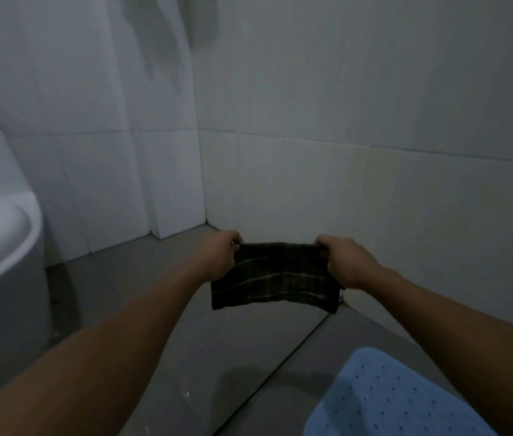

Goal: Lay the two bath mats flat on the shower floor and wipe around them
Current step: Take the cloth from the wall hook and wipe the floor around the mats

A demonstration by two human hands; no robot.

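Observation:
A dark green plaid cloth with pale stripes hangs stretched between my two hands, above the grey floor near the wall corner. My left hand pinches its upper left corner and my right hand pinches its upper right corner. A light blue bath mat with small holes lies flat on the floor at the lower right, partly covered by my right forearm. Only one mat is in view.
A white toilet stands at the left, its cistern against the wall. White tiled walls meet in a corner straight ahead. Grey floor tiles run between the toilet and the mat.

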